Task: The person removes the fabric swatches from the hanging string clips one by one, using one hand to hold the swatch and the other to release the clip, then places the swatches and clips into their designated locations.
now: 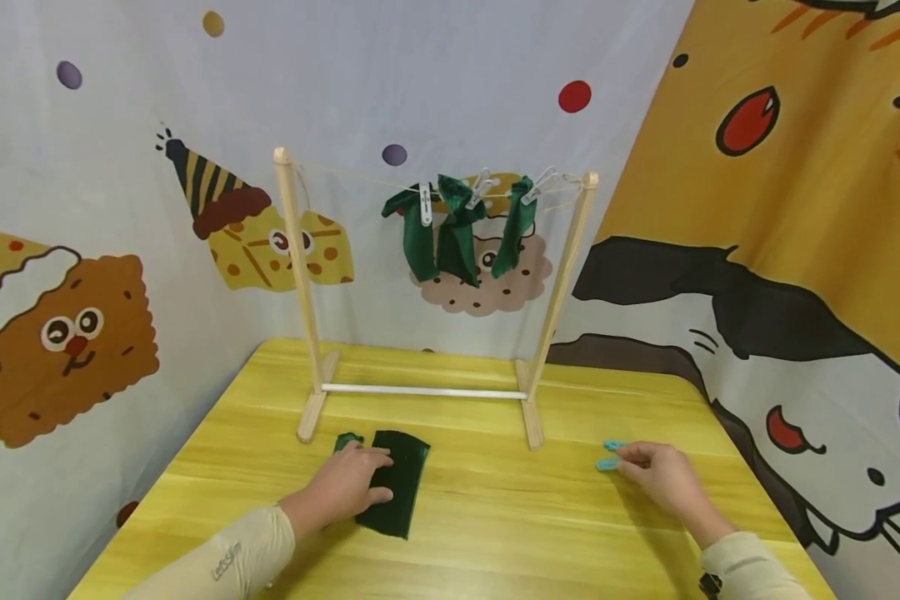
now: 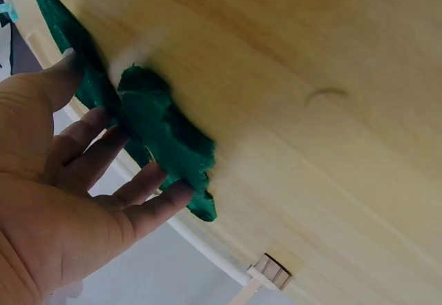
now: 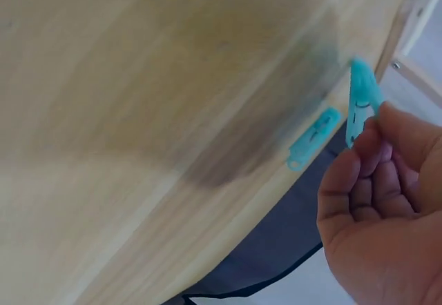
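My left hand [image 1: 348, 487] reaches over two dark green cloth pieces on the table, its fingers spread and only slightly bent. One piece is a flat green cloth [image 1: 402, 492]; the other, a smaller-looking crumpled green cloth [image 1: 347, 440], is partly hidden behind the hand. In the left wrist view the fingertips meet the crumpled piece, and the thumb lies against the other. Over on the right, my right hand [image 1: 663, 477] pinches a turquoise clothespin [image 3: 360, 105] between thumb and index finger. A second turquoise clothespin [image 3: 314, 139] lies on the tabletop beside it.
A wooden drying rack [image 1: 305, 283] with a string line stands toward the back of the yellow wood-grain table [image 1: 480, 500]. Three green cloths [image 1: 459, 242] hang there from white clothespins [image 1: 425, 205]. Cartoon-printed curtains [image 1: 480, 75] enclose the table's back and sides.
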The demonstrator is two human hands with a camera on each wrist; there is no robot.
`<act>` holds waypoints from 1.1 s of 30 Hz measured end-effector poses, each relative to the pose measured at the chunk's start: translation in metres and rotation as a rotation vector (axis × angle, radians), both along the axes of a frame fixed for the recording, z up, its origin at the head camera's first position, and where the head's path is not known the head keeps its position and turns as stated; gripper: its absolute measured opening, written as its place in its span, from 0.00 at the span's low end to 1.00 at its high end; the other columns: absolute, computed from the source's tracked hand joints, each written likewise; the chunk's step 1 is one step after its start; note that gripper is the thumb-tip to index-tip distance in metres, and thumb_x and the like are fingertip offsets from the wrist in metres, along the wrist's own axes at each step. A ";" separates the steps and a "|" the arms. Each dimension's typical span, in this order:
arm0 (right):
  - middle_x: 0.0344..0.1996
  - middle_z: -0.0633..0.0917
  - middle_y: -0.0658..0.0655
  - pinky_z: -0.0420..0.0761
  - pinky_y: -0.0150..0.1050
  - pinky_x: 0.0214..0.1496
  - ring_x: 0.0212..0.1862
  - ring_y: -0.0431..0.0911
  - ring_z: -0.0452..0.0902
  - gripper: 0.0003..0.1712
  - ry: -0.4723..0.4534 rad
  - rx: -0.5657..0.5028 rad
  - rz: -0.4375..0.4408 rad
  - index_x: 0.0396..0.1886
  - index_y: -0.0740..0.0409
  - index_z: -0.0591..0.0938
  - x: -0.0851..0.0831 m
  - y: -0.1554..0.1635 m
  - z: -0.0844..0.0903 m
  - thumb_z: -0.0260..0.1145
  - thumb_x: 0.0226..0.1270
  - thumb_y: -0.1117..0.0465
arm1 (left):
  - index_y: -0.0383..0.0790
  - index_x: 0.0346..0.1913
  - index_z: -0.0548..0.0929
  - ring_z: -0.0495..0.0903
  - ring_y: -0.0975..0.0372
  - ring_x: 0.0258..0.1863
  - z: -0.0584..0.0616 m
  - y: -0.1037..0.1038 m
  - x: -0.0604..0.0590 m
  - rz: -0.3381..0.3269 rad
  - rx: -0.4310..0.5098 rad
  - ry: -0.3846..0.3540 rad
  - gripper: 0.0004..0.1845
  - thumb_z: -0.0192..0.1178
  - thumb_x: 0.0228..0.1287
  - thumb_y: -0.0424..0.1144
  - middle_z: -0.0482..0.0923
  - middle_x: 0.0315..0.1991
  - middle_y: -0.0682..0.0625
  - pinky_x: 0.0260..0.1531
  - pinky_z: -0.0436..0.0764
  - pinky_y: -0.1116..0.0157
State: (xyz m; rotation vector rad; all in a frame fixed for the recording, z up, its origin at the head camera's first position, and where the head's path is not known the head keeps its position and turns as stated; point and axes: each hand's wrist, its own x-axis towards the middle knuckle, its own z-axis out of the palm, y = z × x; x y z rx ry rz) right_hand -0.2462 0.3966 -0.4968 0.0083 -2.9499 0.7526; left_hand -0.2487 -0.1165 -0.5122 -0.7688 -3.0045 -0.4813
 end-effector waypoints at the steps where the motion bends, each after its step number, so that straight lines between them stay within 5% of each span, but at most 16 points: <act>1: 0.41 0.90 0.56 0.83 0.36 0.35 0.41 0.47 0.85 0.13 0.018 0.022 0.005 0.46 0.56 0.88 0.000 0.000 -0.002 0.71 0.63 0.58 | 0.41 0.57 0.84 0.76 0.45 0.62 0.000 0.000 0.001 0.004 0.006 -0.005 0.26 0.68 0.61 0.52 0.79 0.62 0.46 0.67 0.69 0.43; 8: 0.37 0.91 0.57 0.86 0.46 0.40 0.41 0.52 0.87 0.10 0.063 0.101 0.049 0.40 0.59 0.90 -0.001 -0.003 -0.012 0.73 0.59 0.63 | 0.39 0.57 0.83 0.75 0.43 0.63 -0.003 -0.003 0.002 0.012 0.032 0.001 0.26 0.69 0.60 0.50 0.79 0.63 0.44 0.66 0.69 0.40; 17: 0.36 0.91 0.60 0.84 0.54 0.43 0.42 0.59 0.86 0.09 0.107 0.136 0.000 0.37 0.59 0.91 -0.007 -0.009 -0.018 0.73 0.60 0.59 | 0.39 0.57 0.83 0.75 0.42 0.63 -0.006 -0.003 0.001 0.014 0.026 -0.006 0.26 0.70 0.60 0.50 0.79 0.62 0.44 0.66 0.68 0.40; 33: 0.40 0.90 0.63 0.83 0.57 0.49 0.48 0.63 0.84 0.10 0.078 0.102 -0.072 0.40 0.60 0.91 -0.023 -0.001 -0.025 0.69 0.64 0.60 | 0.38 0.58 0.83 0.76 0.44 0.63 -0.005 -0.002 0.003 -0.015 0.038 0.001 0.26 0.69 0.61 0.49 0.79 0.63 0.43 0.68 0.64 0.39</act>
